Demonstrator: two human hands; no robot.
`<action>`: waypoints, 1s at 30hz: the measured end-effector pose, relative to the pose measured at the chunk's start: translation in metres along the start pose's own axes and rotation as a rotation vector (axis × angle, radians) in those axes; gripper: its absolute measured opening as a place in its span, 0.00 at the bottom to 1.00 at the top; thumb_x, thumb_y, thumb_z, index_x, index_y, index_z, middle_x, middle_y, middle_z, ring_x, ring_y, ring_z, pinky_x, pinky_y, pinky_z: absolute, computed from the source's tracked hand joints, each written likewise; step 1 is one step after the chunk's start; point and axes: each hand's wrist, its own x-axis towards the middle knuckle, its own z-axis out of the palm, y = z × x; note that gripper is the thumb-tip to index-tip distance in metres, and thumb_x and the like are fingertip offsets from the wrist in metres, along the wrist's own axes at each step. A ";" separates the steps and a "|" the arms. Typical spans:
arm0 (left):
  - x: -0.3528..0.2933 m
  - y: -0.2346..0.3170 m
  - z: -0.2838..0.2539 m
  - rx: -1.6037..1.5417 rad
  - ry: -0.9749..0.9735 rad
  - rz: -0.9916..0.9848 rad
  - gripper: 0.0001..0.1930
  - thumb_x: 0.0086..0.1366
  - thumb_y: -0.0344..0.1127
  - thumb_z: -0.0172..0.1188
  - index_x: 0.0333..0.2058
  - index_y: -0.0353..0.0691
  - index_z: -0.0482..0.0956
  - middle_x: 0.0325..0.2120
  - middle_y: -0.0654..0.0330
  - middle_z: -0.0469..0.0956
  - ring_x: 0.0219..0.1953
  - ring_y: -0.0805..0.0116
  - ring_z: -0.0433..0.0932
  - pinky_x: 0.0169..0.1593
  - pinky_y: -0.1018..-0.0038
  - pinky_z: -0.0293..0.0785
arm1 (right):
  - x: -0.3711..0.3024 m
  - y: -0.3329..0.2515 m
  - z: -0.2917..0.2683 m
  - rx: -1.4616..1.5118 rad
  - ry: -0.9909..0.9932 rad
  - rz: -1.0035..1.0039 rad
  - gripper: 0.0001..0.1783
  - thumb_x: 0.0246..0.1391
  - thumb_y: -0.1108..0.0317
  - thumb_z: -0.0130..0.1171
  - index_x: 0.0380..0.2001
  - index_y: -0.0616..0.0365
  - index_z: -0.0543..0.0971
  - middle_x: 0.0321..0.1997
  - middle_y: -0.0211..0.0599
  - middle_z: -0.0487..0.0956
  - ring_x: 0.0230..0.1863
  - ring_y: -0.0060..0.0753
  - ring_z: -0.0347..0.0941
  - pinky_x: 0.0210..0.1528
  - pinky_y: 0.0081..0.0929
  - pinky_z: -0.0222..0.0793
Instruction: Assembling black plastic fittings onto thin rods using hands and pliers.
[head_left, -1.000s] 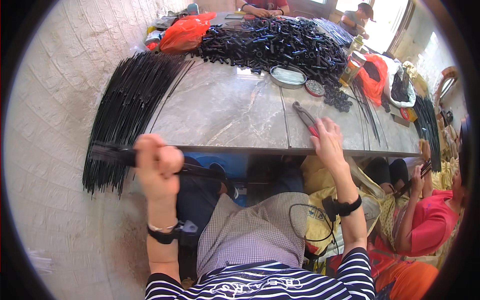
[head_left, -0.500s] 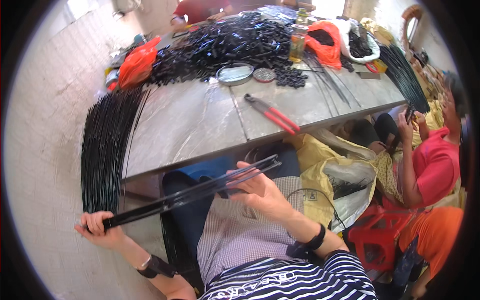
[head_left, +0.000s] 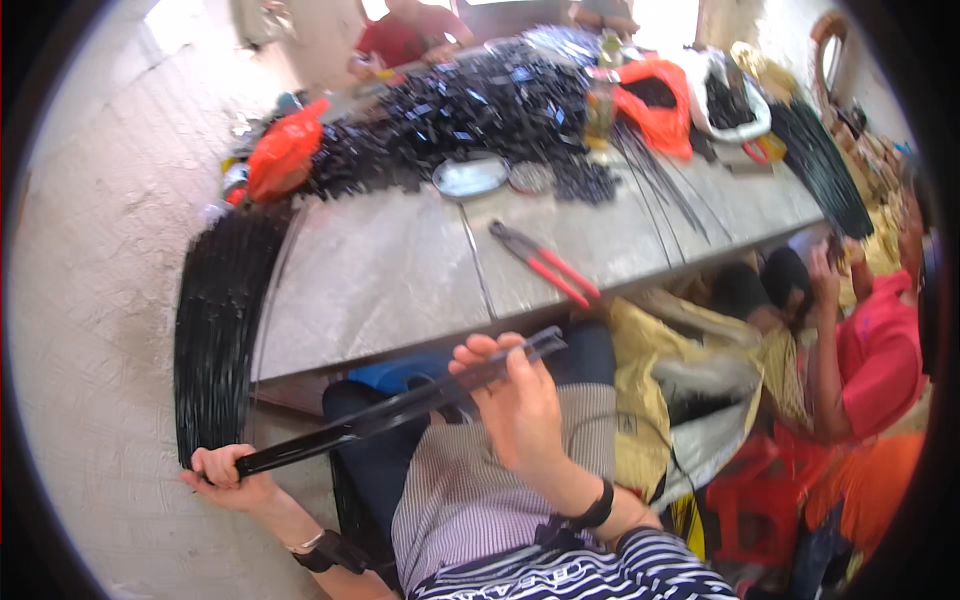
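Clasping the lower end of a slim black bundle (head_left: 345,428), the left hand (head_left: 232,478) has its fingers curled round it. The right hand (head_left: 515,410) is near the other end, fingers part-bent and thumb raised, the bundle lying across it; blur hides whether those fingers press, so I cannot tell. The bundle slants up to the right over the lap, short of the table (head_left: 350,290).

For good handling, I would judge, the left grip should be firm enough to stop slipping, while the right hand supports the upper end lightly, guiding loose tips into line without bending them.

Beyond the hands, red-handled pliers (head_left: 545,265) lie on the table. Behind them, an oval dish (head_left: 470,196) holds pale pieces; just beside it is a small round tin (head_left: 532,190) with greyish contents too blurred to name. A clear bottle (head_left: 599,118) contains yellowish liquid. To its right, an open orange-red bag (head_left: 673,132) and a white bag (head_left: 745,131) both hold dark material. The bunched orange bag (head_left: 283,152) at left hides its contents. Below the table, a yellow sack (head_left: 635,400) gapes, dark inside.
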 end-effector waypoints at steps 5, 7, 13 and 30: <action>0.002 -0.065 0.028 -0.121 -0.087 0.002 0.20 0.67 0.48 0.54 0.19 0.45 0.64 0.07 0.71 0.54 0.10 0.81 0.51 0.19 0.81 0.49 | 0.016 -0.024 0.012 -0.146 -0.001 -0.011 0.11 0.67 0.63 0.41 0.43 0.59 0.67 0.46 0.52 0.76 0.49 0.50 0.74 0.54 0.46 0.70; 0.000 -0.099 0.047 -0.069 -0.114 -0.027 0.20 0.65 0.52 0.55 0.20 0.45 0.66 0.13 0.70 0.63 0.26 0.75 0.66 0.36 0.71 0.66 | 0.046 -0.075 0.037 -0.307 -0.200 -0.086 0.12 0.67 0.62 0.42 0.39 0.60 0.69 0.41 0.51 0.78 0.44 0.47 0.77 0.53 0.45 0.71; -0.115 -0.201 0.010 0.002 0.160 -1.089 0.47 0.49 0.70 0.58 0.60 0.41 0.64 0.55 0.50 0.69 0.55 0.52 0.69 0.52 0.48 0.69 | 0.074 -0.171 0.101 -0.759 -0.452 -0.325 0.11 0.66 0.66 0.43 0.41 0.64 0.71 0.36 0.44 0.80 0.40 0.42 0.80 0.45 0.39 0.78; 0.061 -0.202 0.102 1.183 -0.821 -0.381 0.27 0.52 0.19 0.65 0.53 0.36 0.73 0.44 0.52 0.79 0.43 0.70 0.80 0.41 0.77 0.78 | 0.050 -0.046 0.054 -1.073 -0.653 0.293 0.07 0.62 0.73 0.46 0.38 0.65 0.72 0.32 0.33 0.79 0.33 0.21 0.73 0.39 0.23 0.70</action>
